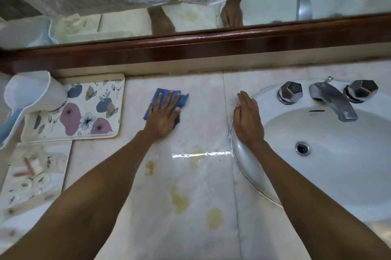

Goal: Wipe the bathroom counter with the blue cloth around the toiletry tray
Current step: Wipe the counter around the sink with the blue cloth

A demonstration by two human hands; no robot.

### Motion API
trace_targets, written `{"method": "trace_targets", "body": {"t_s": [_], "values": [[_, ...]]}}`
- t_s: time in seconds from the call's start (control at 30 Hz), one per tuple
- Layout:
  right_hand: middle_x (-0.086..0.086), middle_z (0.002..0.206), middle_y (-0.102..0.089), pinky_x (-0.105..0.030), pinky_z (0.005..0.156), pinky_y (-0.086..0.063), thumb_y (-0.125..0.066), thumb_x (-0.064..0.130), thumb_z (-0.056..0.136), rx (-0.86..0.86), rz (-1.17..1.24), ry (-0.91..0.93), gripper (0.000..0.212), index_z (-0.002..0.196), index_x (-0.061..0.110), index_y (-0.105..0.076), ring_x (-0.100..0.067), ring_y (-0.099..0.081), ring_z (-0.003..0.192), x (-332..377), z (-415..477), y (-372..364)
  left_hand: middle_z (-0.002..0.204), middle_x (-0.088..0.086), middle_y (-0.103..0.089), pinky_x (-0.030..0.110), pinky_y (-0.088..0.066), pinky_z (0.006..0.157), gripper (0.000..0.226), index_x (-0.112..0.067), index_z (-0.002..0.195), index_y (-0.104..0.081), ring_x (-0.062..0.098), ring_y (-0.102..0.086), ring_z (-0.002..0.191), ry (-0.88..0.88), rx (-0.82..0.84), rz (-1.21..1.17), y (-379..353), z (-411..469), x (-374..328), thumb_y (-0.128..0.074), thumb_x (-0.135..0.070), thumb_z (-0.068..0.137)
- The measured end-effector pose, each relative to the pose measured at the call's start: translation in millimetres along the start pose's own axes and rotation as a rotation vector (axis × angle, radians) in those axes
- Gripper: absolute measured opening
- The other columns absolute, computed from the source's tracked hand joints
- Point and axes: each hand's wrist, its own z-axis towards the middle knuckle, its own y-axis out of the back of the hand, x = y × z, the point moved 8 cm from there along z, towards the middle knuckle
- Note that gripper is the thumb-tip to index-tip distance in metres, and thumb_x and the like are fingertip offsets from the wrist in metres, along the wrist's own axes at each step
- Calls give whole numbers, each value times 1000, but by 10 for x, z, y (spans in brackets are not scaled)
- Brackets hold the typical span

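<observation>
My left hand [164, 114] lies flat, fingers spread, on a folded blue cloth [164, 93] and presses it onto the pale marble counter [201, 175], a little right of the tray. The toiletry tray [84, 111] is white with a floral print and sits at the counter's left rear. My right hand [247, 120] rests flat on the counter with fingers together, at the left rim of the sink [317, 164], and holds nothing. Yellowish stains [179, 202] mark the counter in front of the cloth.
A white scoop jug [31, 94] with a blue handle lies on the tray's left end. A second flat tray with small toiletries [31, 175] sits front left. The faucet [332, 101] and two knobs stand behind the basin. A wooden mirror frame [190, 48] runs along the back.
</observation>
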Motion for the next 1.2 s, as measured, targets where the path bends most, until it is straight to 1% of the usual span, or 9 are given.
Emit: {"method": "trace_targets", "body": {"t_s": [0.13,0.33,0.47,0.6,0.7,0.8,0.97,1.03,1.2], "values": [[-13,151,-44,-27,123,-9,-32,15,100,14,-65,32,46,142,2,-45,-24,-36,142,4,-11,-30,168,-12,-4,47,9,123,51,-36,159,-18,16,11,155,172,25,-248,-79,-116,-361,-22,-42,109],[-17,148,-46,-38,123,-14,-31,20,98,60,-179,74,49,139,0,-48,-29,-40,138,67,-82,-42,166,-21,0,38,19,121,52,-42,158,-15,8,17,153,-154,116,-181,-520,-1204,-979,-24,-48,107],[-14,150,-45,-39,122,-15,-32,24,102,70,-224,66,45,138,5,-51,-28,-35,142,39,-216,-44,167,-19,4,38,16,121,53,-45,158,-6,10,18,153,-341,86,44,-546,-1358,-754,-24,-48,108],[-6,154,-41,-41,119,-21,-33,22,105,-30,-170,59,40,138,12,-52,-25,-29,146,-23,-547,50,169,-11,6,54,1,123,56,-40,159,0,20,14,155,-90,10,33,-315,-716,-400,-19,-48,107],[-3,158,-35,-41,120,-16,-31,22,106,-29,-139,40,42,144,15,-47,-25,-25,148,-77,-644,31,168,-6,13,56,11,121,60,-32,161,2,26,20,153,17,3,11,-412,-608,-570,-18,-49,107],[-5,159,-32,-40,121,-14,-30,24,106,-14,-137,34,43,146,14,-43,-26,-24,148,-87,-652,6,169,-7,8,58,7,121,59,-32,161,-4,25,18,154,-158,15,13,-657,-1103,-1021,-20,-50,107],[-4,161,-27,-34,123,-6,-28,28,106,1,-96,13,46,150,16,-38,-21,-18,150,-121,-733,-3,167,-18,7,41,19,122,56,-44,158,-1,13,19,154,-500,133,90,-749,-1657,-1060,-21,-54,107],[-4,161,-28,-33,122,-5,-29,29,106,-5,-91,11,47,149,16,-39,-21,-19,150,-107,-733,-6,168,-17,4,44,15,123,56,-43,159,-2,13,16,154,-458,84,99,-653,-1396,-936,-21,-53,107],[-5,160,-30,-35,122,-7,-28,28,106,-14,-82,5,46,148,15,-40,-23,-21,150,-104,-734,-9,168,-7,12,55,12,121,62,-31,161,3,23,20,153,-84,38,25,-644,-777,-1045,-17,-52,106]]}}
